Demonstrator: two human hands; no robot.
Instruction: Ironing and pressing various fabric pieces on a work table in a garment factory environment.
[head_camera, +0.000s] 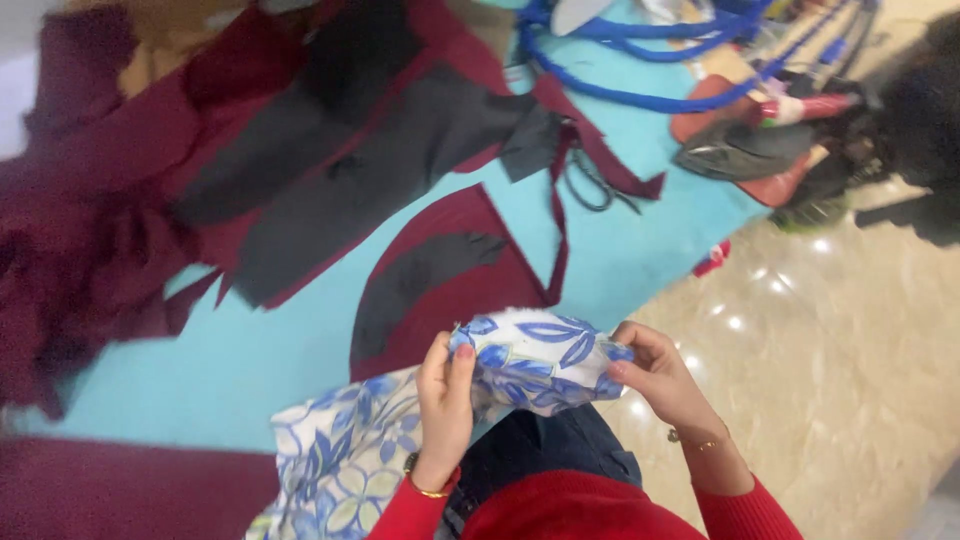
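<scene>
Red sleeves (560, 510) frame the bottom edge, and above them both hands pinch a white cloth with blue leaf print (530, 360). Left hand (445, 395) grips its near fold, right hand (655, 375) clamps the far end, holding it over the lap at the edge of the turquoise bench (250, 360). Beyond lie maroon and dark grey fabric pieces (400, 170), black scissors (590, 185) and blue cord (640, 50).
</scene>
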